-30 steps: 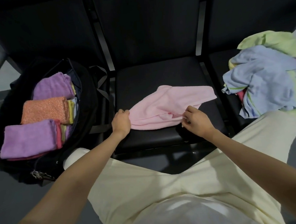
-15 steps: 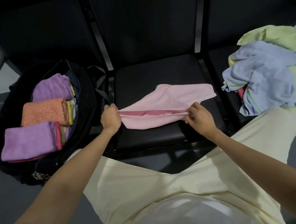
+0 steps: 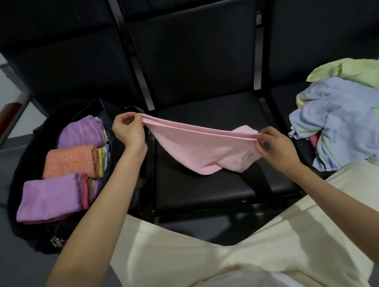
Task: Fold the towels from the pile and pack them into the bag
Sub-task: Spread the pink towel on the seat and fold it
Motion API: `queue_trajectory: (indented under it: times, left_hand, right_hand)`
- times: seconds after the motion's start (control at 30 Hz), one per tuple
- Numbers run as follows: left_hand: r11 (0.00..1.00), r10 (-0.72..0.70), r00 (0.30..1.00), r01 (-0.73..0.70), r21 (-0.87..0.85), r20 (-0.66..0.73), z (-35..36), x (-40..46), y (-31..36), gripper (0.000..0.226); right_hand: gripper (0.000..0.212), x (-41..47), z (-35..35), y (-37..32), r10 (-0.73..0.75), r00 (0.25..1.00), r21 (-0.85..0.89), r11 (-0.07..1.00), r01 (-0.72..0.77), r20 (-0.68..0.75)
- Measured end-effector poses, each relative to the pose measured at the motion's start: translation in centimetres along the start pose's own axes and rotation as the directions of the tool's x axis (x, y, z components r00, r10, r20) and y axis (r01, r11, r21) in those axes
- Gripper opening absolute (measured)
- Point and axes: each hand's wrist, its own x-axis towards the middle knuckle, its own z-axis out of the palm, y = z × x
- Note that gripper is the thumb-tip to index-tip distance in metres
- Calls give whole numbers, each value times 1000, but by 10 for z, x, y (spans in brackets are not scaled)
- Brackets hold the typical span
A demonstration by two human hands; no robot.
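On the far left, my black bag (image 3: 43,230) lies open on its seat, with folded towels packed side by side: a purple towel (image 3: 52,197) nearest me, an orange one (image 3: 71,160) behind it, another purple one (image 3: 80,132) farther back. Edges of more towels show beside them, though I cannot tell how many. Next, my left hand (image 3: 129,130) pinches one corner of the pink towel (image 3: 203,153), raised just beside the bag's edge. The towel's top edge runs taut and doubled across to my right hand (image 3: 274,144), which pinches the other corner lower down. I hold it stretched so the layers line up for a fold, I judge. Its loose belly sags, and its lowest edge seems to brush the middle black seat (image 3: 205,193). On the far right, the unfolded pile (image 3: 347,120) of blue, green and yellow towels waits on the next seat, within my right hand's reach.
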Motion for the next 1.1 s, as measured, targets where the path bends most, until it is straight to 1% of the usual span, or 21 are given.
queue_trajectory:
  times: [0.1, 0.23, 0.3, 0.37, 0.4, 0.47, 0.5, 0.53, 0.57, 0.63, 0.7, 0.77, 0.83, 0.93, 0.97, 1.03, 1.07, 1.1]
  left_hand:
    - [997, 78, 997, -78, -20, 22, 2, -5, 22, 23]
    - [987, 161, 984, -163, 10, 79, 1, -15, 40, 25]
    - [970, 226, 967, -235, 68, 118, -3, -15, 45, 21]
    - [904, 347, 918, -382, 193, 192, -10, -12, 47, 18]
    - [842, 418, 875, -474, 256, 245, -14, -10, 48, 16]
    - [727, 525, 786, -614, 308, 327, -20, -7, 49, 16]
    - [699, 553, 762, -645, 309, 338, -23, -7, 51, 17]
    - [690, 571, 752, -657, 305, 329, -24, -7, 54, 17]
    - [698, 578, 758, -651, 298, 302, -25, -6, 57, 17]
    - [756, 562, 800, -600, 261, 213, -25, -7, 65, 17]
    - [827, 517, 848, -530, 187, 113, -24, -10, 73, 18]
    - [869, 482, 875, -483, 108, 37, -23, -14, 80, 18]
    - [887, 462, 887, -462, 25, -20, -23, -16, 88, 17]
    - [881, 466, 882, -470, -54, -74, -27, -12, 99, 17]
    - [873, 480, 873, -485, -46, -88, -29, -10, 102, 16]
    - [849, 527, 844, -529, 12, -94, -33, -6, 106, 15]
    - [839, 544, 836, -541, 58, -77, -34, -3, 108, 15]
    - [834, 547, 836, -539, 118, -49, -33, 0, 108, 15]
  right_hand:
    - [13, 12, -10, 10, -31, 999, 12, 999, 32, -23]
    - [8, 20, -25, 17, -69, 989, 8, 997, 70, -131]
    - [15, 23, -32, 18, -71, 983, 10, 997, 74, -171]
    - [31, 27, -38, 16, -66, 977, 30, 997, 73, -203]
    - [36, 29, -40, 13, -69, 972, 38, 996, 80, -226]
    - [36, 32, -46, 9, -95, 957, 37, 993, 109, -275]
    - [34, 34, -49, 8, -111, 949, 26, 992, 124, -297]
    - [33, 36, -52, 7, -122, 940, 14, 991, 134, -318]
    - [31, 39, -56, 6, -131, 930, 8, 990, 143, -343]
    - [26, 45, -63, 2, -120, 906, 46, 987, 152, -406]
    - [19, 54, -69, -6, -82, 874, 108, 982, 152, -480]
    - [15, 62, -75, -17, -61, 835, 137, 977, 161, -547]
    - [12, 70, -81, -27, -37, 808, 175, 970, 171, -588]
    - [10, 76, -90, -37, 61, 788, 272, 952, 138, -613]
    - [13, 78, -93, -39, 73, 784, 280, 951, 131, -616]
    - [19, 84, -98, -41, 37, 794, 240, 961, 139, -607]
    - [21, 88, -100, -40, 1, 819, 206, 968, 143, -574]
    - [21, 93, -102, -40, -16, 859, 188, 973, 131, -512]
